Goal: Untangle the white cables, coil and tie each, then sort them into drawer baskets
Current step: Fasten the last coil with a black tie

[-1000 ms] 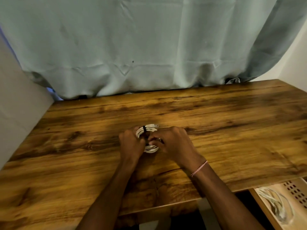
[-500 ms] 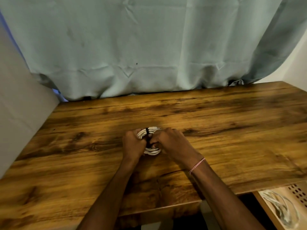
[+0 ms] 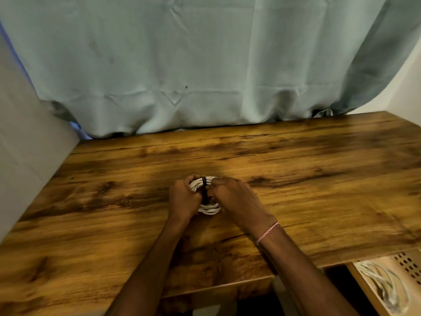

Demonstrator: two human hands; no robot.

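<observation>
I'm looking straight down at the surface [image 3: 319, 179], a wood-grain top with dark streaks and knots. Both hands meet at its middle round the white cable coil [image 3: 209, 209], a small round bundle of smooth loops. I can't tell whether it rests on the wood or sits just above it. A black tie [image 3: 204, 180] bands the coil's far side, narrow and matte. The left hand [image 3: 184, 198] has its fingers curled tight round the left of the loops. The right hand [image 3: 234, 199] curls in from the other side, pinching near the coil's centre. There's a braided red-and-white bracelet [image 3: 267, 232] on the right wrist. A creased teal curtain [image 3: 205, 65] hangs behind. At bottom right, a perforated drawer basket [image 3: 409, 265] holds another white cable [image 3: 382, 283], which is blurred.
</observation>
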